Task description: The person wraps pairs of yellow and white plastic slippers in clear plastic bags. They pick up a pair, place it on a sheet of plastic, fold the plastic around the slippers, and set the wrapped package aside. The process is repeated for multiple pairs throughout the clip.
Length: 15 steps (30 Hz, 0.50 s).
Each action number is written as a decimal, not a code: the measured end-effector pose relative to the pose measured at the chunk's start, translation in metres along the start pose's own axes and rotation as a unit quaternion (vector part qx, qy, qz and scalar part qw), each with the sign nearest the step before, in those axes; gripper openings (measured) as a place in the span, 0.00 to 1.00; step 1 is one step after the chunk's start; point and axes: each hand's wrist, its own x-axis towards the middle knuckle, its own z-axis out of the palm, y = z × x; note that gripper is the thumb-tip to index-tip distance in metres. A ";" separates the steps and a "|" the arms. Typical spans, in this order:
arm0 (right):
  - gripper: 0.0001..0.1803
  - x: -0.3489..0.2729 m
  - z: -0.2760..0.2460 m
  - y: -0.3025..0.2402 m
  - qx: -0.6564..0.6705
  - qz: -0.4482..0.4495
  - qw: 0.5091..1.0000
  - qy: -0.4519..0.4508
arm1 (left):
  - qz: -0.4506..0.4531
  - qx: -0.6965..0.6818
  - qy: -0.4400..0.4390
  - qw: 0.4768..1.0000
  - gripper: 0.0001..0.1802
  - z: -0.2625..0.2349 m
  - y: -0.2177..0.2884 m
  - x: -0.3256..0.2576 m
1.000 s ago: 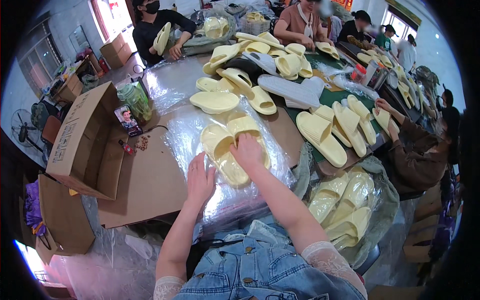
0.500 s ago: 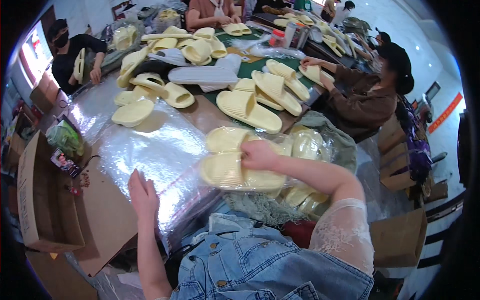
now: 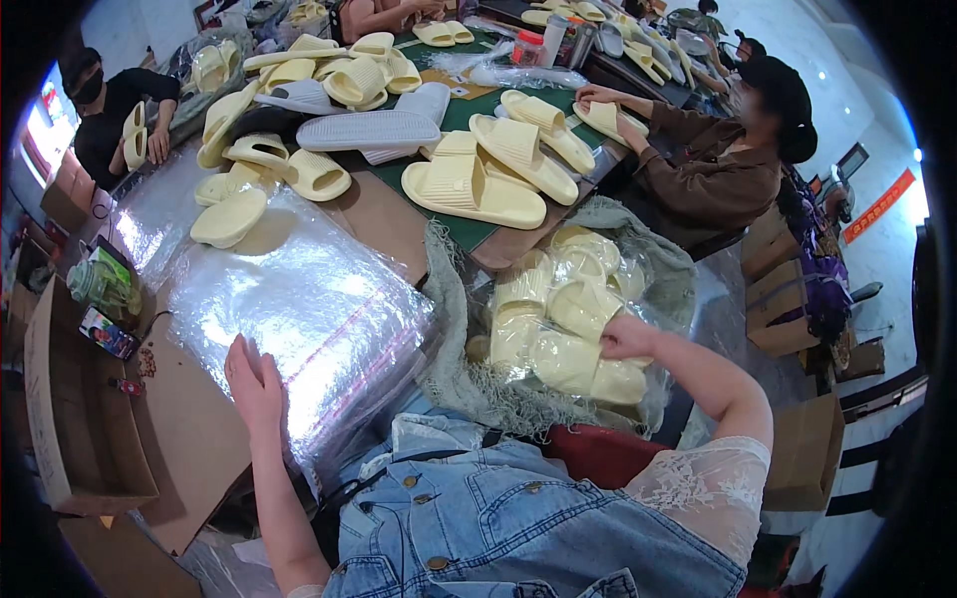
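Note:
My left hand [image 3: 254, 387] lies with its fingers stretched out on the edge of a stack of clear plastic bags [image 3: 299, 299]. On the right, my right hand [image 3: 630, 339] reaches over a frayed grey-green woven sack [image 3: 653, 239]. Its fingers are curled closed on a pair of bagged yellow slippers [image 3: 588, 364]. Other bagged yellow slippers [image 3: 581, 249] lie around that pair in the sack. A loose yellow slipper [image 3: 229, 217] rests sole up at the far end of the plastic stack.
Loose yellow slippers [image 3: 474, 194] and a grey slipper [image 3: 367, 132] are heaped across the table. A co-worker [image 3: 723, 184] at the right handles a slipper; another person [image 3: 110, 125] sits at the far left. An open cardboard box [image 3: 85, 399] stands left, a red-lidded jar [image 3: 526, 47] far back.
My right hand has moved right and down with the bagged slippers, from beside the plastic stack into the sack. My left hand stays on the bags. The whole view has shifted slightly.

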 end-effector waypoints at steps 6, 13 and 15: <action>0.21 0.008 0.082 0.001 -0.016 0.127 0.992 0.021 | 0.001 -0.001 0.003 1.000 0.31 -0.001 -0.001 -0.002; 0.26 0.005 0.049 -0.051 0.088 0.088 0.977 -0.171 | 0.031 0.005 0.014 0.999 0.30 0.002 0.005 -0.001; 0.27 0.020 0.016 -0.038 0.063 0.156 0.911 -0.377 | 0.036 -0.005 0.017 0.999 0.29 0.003 0.007 0.000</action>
